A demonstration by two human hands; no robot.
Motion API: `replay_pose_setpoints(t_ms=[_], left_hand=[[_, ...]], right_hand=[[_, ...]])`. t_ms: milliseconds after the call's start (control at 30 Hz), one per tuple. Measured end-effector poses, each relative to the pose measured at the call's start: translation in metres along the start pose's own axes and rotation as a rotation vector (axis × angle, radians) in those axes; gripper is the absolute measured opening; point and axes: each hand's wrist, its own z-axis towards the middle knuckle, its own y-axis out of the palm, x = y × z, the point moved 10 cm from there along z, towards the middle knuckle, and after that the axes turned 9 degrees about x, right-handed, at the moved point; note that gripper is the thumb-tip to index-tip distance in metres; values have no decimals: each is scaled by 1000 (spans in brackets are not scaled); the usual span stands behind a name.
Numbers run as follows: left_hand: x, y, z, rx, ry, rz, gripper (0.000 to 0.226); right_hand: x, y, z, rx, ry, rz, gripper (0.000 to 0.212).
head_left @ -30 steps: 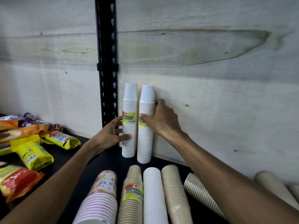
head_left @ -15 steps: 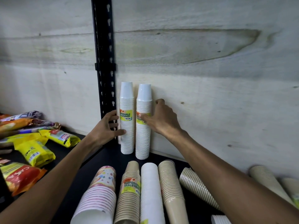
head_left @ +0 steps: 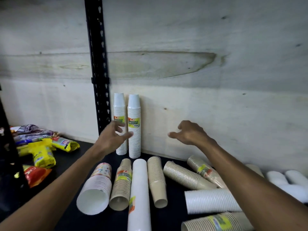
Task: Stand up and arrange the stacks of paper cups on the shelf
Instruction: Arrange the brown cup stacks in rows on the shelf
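Two white cup stacks stand upright side by side against the plywood back wall: the left stack [head_left: 119, 110] and the right stack [head_left: 134, 124], each with a yellow-green label. My left hand [head_left: 111, 139] hovers in front of the left stack, fingers loosely spread, holding nothing. Off to the right of the stacks, my right hand [head_left: 190, 133] is in the air, empty, with its fingers relaxed. Several stacks lie flat on the black shelf [head_left: 66, 164]: a confetti-print stack [head_left: 97, 184], a beige labelled stack [head_left: 122, 182], a long white stack [head_left: 139, 194] and a beige stack [head_left: 157, 179].
A black perforated upright post [head_left: 98, 64] stands just left of the standing stacks. Snack bags [head_left: 43, 152] lie at the left. More beige stacks [head_left: 185, 177] and white stacks [head_left: 210, 200] lie at the right and near edge.
Both hands have let go of the two upright stacks and drawn back, the right hand moving off to the right. The camera has pulled back and shows more fallen stacks.
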Motion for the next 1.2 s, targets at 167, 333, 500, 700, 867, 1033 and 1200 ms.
replay_pose_setpoints(t_ms=[167,333,500,700,867,1033,1200], left_hand=[[21,68,-59,-418,-15,243,52],[15,110,-99,-617,-40,489,82],[24,118,-107,-617,-30,603,90],[32,128,-117,-629,109,817,97],[34,148,-139,-701,173,822,111],[41,164,-152,-688,240,860,101],[53,153,-134,-656,157,689,75]], right_hand=[[37,25,-33,-220,-11,-102,46],[51,58,-66,-361,-17,-177,46],[53,67,-74,-378,-68,-228,59],[55,52,-73,-345,-89,-179,59],[55,19,-59,-266,-101,-85,63],[57,-1,-52,-255,-110,-73,63],[68,-10,-44,-232,-20,6,52]])
